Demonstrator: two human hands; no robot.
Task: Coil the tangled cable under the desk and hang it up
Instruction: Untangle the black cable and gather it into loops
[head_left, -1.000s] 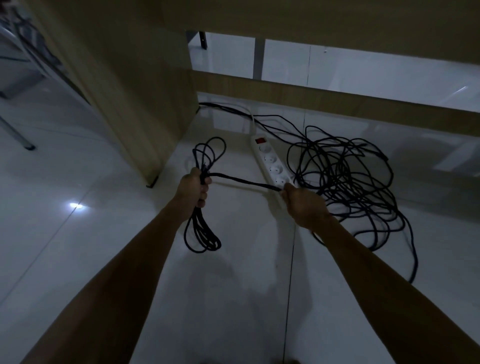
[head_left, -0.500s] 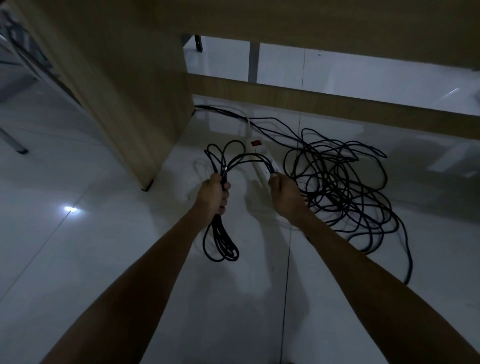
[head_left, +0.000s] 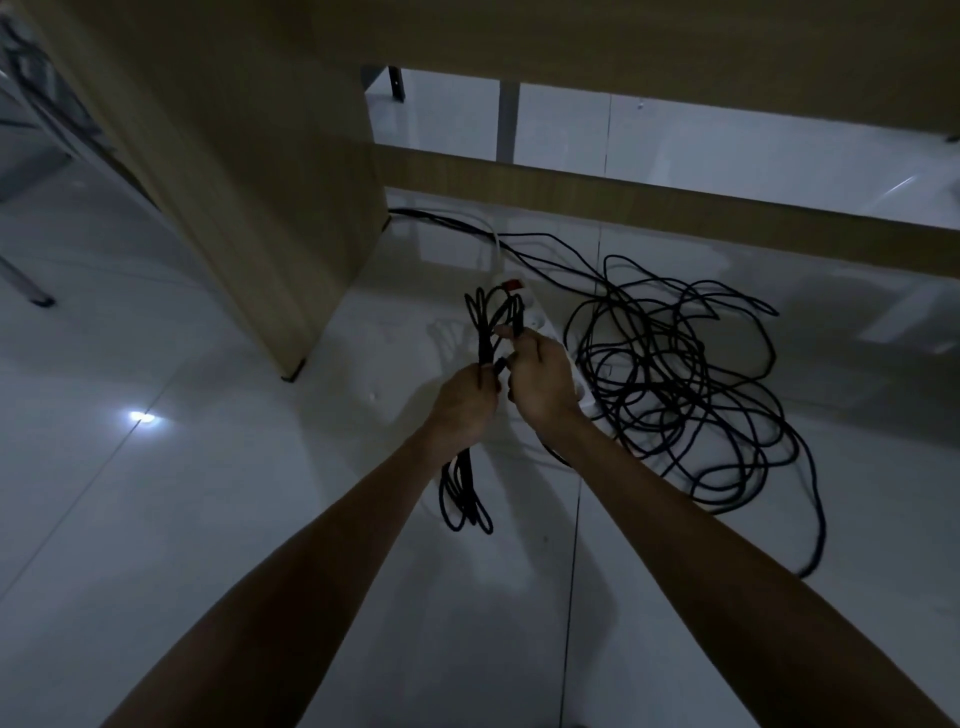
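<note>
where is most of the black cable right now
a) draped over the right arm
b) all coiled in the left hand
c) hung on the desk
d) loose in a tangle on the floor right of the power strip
d, the tangled cable sprawls on the floor right of the power strip, while the left hand holds only a few loops.

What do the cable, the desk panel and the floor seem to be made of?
Cable: likely rubber- or plastic-sheathed, matte black; it lies in limp loops. Desk panel: probably wood-look laminate board, with pale, faint grain and a flat matte face. Floor: glossy light tile, seemingly ceramic, showing seams and a reflected light spot.
</note>
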